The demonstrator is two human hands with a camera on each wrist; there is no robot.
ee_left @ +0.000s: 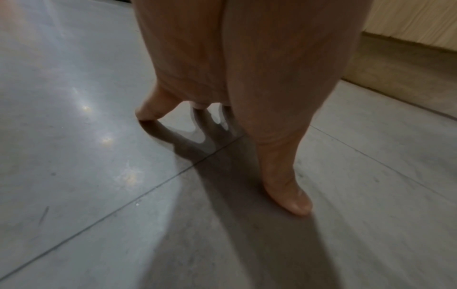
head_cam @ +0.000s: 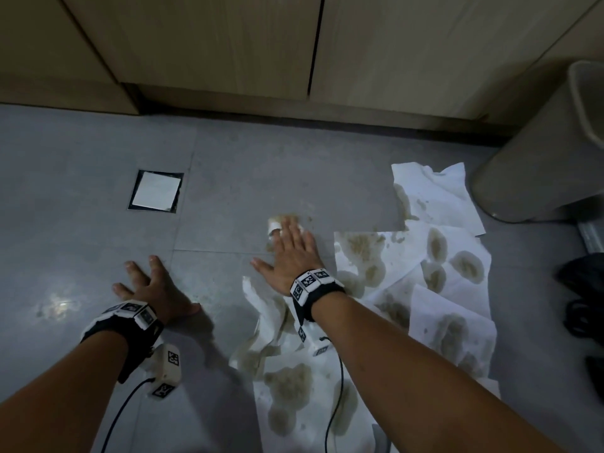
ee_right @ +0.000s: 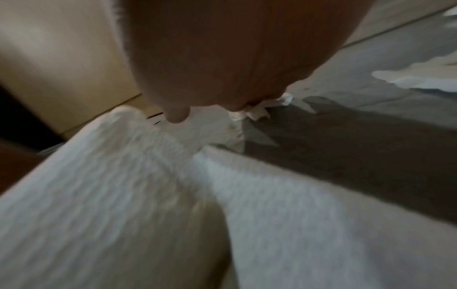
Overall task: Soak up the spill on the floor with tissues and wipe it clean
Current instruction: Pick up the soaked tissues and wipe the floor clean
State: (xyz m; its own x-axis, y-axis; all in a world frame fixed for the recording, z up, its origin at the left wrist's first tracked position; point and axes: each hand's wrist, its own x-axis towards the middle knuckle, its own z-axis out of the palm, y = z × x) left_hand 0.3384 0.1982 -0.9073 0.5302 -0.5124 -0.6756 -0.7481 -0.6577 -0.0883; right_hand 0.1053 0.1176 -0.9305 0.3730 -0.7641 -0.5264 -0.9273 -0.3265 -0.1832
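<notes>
My right hand (head_cam: pixel 291 246) lies flat with straight fingers on a small stained wad of tissue (head_cam: pixel 274 225), pressing it against the grey floor (head_cam: pixel 228 178) over a brownish smear (head_cam: pixel 294 219). In the right wrist view the wad (ee_right: pixel 257 112) shows crumpled under the fingertips, with white tissue (ee_right: pixel 148 195) filling the foreground. Several white tissue sheets (head_cam: pixel 425 266) soaked with brown patches lie to the right and below the hand. My left hand (head_cam: pixel 147 282) is spread on bare floor, fingers (ee_left: pixel 287 195) touching the tile and holding nothing.
A beige waste bin (head_cam: pixel 539 152) stands at the right, next to dark objects (head_cam: pixel 585 289). Wooden cabinet fronts (head_cam: pixel 228 44) run along the back. A square floor drain cover (head_cam: pixel 156 195) sits at the left. Wrist-camera cables (head_cam: pixel 336 403) trail over the tissues.
</notes>
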